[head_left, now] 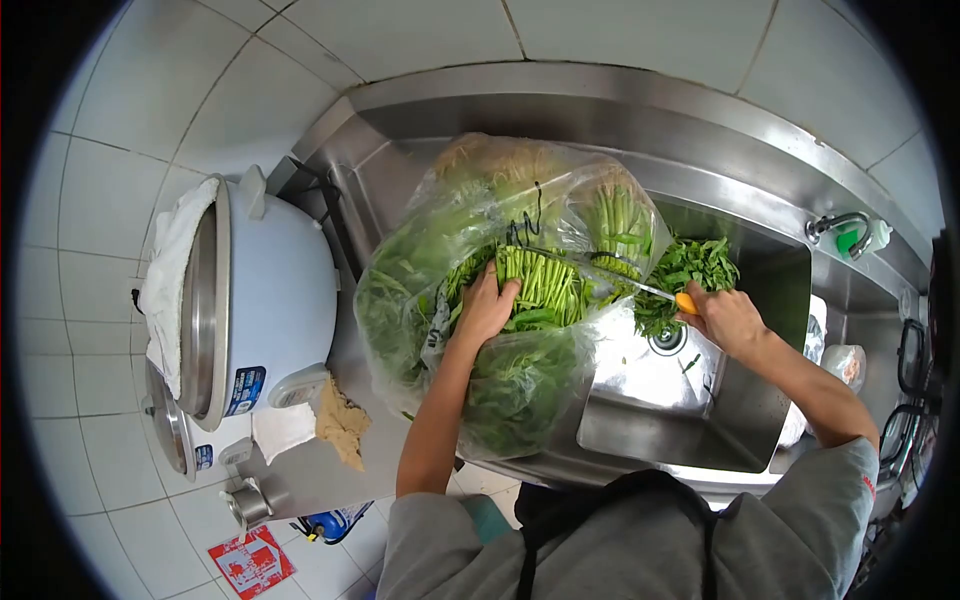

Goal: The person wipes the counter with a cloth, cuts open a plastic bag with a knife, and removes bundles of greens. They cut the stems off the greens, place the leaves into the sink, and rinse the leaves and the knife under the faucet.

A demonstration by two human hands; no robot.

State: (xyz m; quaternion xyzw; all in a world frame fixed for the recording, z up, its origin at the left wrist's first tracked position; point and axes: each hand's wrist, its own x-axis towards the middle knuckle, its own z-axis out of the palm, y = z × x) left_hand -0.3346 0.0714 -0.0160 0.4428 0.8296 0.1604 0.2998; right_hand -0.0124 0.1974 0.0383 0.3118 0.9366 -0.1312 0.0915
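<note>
A large clear plastic bag (400,290) full of leafy green vegetables lies open on the steel counter, beside and partly over the sink's left edge. My left hand (487,305) is inside the bag's opening, gripping a bunch of green stems (540,285). In my right hand (727,315) is a knife (655,291) with an orange handle; its blade points left toward the stems, its tip lost among the greens. Cut leafy greens (700,262) lie in the sink (740,430), near the drain.
Two large rice cookers (280,290) stand at the left, a white cloth (178,280) on one. A brown cloth (340,422) lies near them. A faucet (840,225) is at the upper right. Wrapped items (845,365) sit in a second basin at the right.
</note>
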